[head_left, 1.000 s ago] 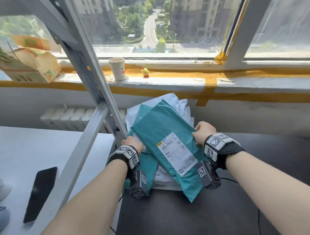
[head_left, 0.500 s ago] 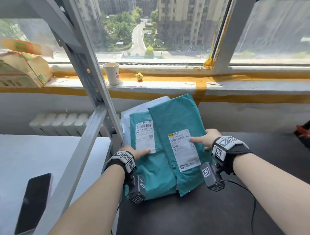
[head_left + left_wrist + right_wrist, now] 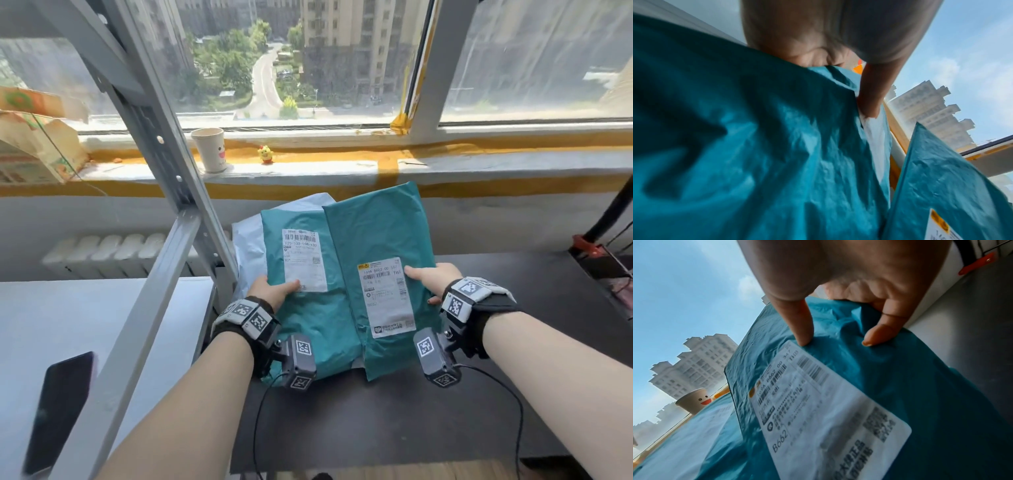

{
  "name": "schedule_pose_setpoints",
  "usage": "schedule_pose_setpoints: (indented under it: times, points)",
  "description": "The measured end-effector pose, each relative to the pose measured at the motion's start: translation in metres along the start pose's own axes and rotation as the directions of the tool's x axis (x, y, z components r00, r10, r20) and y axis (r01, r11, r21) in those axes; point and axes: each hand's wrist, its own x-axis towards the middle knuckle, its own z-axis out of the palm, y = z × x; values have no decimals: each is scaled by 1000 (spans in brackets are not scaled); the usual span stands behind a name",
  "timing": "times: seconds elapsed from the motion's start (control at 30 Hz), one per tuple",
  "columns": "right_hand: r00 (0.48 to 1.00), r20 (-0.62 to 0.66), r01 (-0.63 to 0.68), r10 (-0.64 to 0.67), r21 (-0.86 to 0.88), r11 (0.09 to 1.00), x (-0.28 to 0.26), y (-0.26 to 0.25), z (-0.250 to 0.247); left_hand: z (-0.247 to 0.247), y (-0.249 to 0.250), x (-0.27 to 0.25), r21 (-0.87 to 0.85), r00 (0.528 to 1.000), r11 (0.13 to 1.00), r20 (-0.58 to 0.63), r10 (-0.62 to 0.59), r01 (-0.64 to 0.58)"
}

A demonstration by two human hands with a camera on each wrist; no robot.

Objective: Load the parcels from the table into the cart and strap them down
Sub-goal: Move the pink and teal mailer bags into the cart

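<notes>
Two teal mailer parcels lie side by side and overlap above the black table (image 3: 376, 428). My left hand (image 3: 274, 293) grips the left teal parcel (image 3: 308, 329) at its left edge, thumb (image 3: 869, 100) on its white label. My right hand (image 3: 430, 284) pinches the right teal parcel (image 3: 380, 233), thumb (image 3: 800, 327) on the label's corner and fingers curled under the edge. A pale white parcel (image 3: 250, 236) sticks out beneath the teal ones at the far left. Both parcels' far ends tilt up toward the windowsill. No cart is plainly in view.
A slanted grey metal frame (image 3: 164, 274) stands just left of the parcels. On the white table (image 3: 85, 318) lies a black phone (image 3: 58, 411). The windowsill carries a paper cup (image 3: 209, 149), a small yellow toy (image 3: 265, 154) and a cardboard box (image 3: 34, 147). A black and red fixture (image 3: 587, 241) sits at the right.
The top teal parcel has swung round and slid to the right, uncovering the second teal parcel and its label. Both hands now hold one teal parcel each, slightly nearer to me.
</notes>
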Motion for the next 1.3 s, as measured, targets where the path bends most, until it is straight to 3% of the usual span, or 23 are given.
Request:
schedule_pose_setpoints:
  times: [0.33,0.57,0.73,1.07,1.3]
  points:
    - [994,-108,15,-5,85,996,-7,43,-87,77,37,-57,-50,990,988,-7,144,-144]
    - [971,-217,-63,96,157,986,-19,133,-198,196,62,-106,77,967,967,99,236,-244]
    - [939,-306,-104,158,183,978,-32,203,-281,292,78,-140,230,916,891,190,353,-391]
    - [800,-438,-173,410,486,857,-52,323,-411,464,123,-204,177,777,808,448,442,-562]
    - [623,-568,-158,538,582,798,-33,361,-481,572,163,-213,57,678,806,577,454,-589]
